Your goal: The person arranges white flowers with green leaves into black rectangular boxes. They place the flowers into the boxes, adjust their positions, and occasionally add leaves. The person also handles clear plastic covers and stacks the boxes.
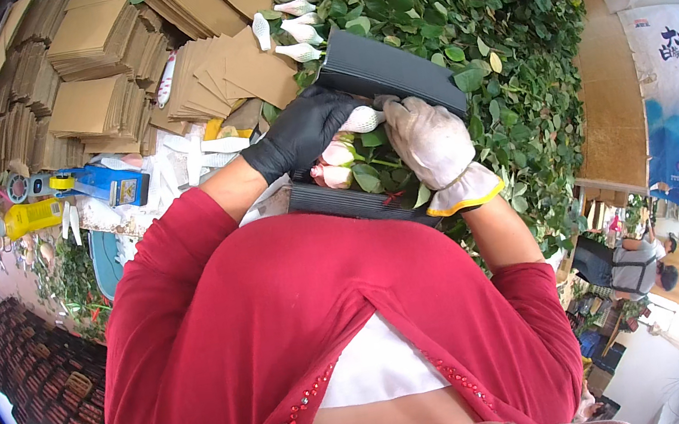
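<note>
While a netted bud [363,119] is framed between the two gloves, its left end is met by the curled fingers of the black-gloved left hand [311,132], and its right end is covered by the bent fingers of the white-gloved right hand [432,140]; both hands are partly closed, but how firmly anything is gripped cannot be told. The bud is placed above pink roses [334,168], which are flanked by a raised black flap [394,72] and a lower black panel [355,202]. Beyond the flap, green leaves [530,85] are heaped, with netted flowers [299,30] lined up beside them. At the left, cardboard [93,34] is stacked.
</note>
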A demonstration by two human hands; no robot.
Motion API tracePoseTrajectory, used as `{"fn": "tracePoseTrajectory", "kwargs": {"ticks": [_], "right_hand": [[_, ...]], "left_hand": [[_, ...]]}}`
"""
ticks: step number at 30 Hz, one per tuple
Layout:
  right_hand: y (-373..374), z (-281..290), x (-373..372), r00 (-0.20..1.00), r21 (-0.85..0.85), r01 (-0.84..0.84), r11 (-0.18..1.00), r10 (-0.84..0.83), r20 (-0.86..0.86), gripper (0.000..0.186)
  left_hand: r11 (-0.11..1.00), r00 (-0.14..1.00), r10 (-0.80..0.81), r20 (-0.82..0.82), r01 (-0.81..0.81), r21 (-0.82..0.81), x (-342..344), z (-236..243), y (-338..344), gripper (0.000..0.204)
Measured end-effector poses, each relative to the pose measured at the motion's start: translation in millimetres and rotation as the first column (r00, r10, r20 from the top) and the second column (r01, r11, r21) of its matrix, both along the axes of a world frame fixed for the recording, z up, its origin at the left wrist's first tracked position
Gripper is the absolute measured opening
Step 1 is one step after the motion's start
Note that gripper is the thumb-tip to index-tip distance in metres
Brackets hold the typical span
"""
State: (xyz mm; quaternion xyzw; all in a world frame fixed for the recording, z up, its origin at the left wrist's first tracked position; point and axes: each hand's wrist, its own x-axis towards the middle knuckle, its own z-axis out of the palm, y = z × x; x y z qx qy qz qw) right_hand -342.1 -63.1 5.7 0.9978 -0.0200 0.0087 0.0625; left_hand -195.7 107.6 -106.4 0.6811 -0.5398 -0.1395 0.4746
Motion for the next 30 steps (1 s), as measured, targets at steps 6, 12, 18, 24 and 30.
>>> {"fn": "tracePoseTrajectory", "kwargs": {"ticks": [6, 12, 18, 24, 30], "right_hand": [[-17, 55, -23, 0.979, 0.107, 0.204, 0.973, -0.202, -0.026, 0.025], [15, 10, 2, 0.99, 0.02, 0.008, 1.0, -0.005, -0.138, 0.024], [-39, 63, -26, 0.986, 0.01, 0.149, 0.989, -0.147, -0.074, 0.026], [5, 3, 9, 0.998, 0.071, 0.04, 0.997, -0.043, 0.034, 0.027], [1, -17, 10, 0.996, -0.035, -0.026, 0.999, 0.029, 0.087, 0.027]], "left_hand": [[0.995, 0.995, -0.069, -0.07, 0.074, 0.071, 7, 12, 6, 0.036], [1.0, 0.997, -0.005, -0.083, 0.004, -0.003, -3, 9, 3, 0.034], [0.999, 0.994, -0.028, -0.11, 0.024, -0.035, 2, -4, 5, 0.037], [0.982, 0.919, -0.166, -0.357, 0.188, 0.03, 11, 3, 3, 0.055], [0.98, 0.984, -0.174, 0.025, 0.176, -0.098, 13, -14, 7, 0.053]]}}
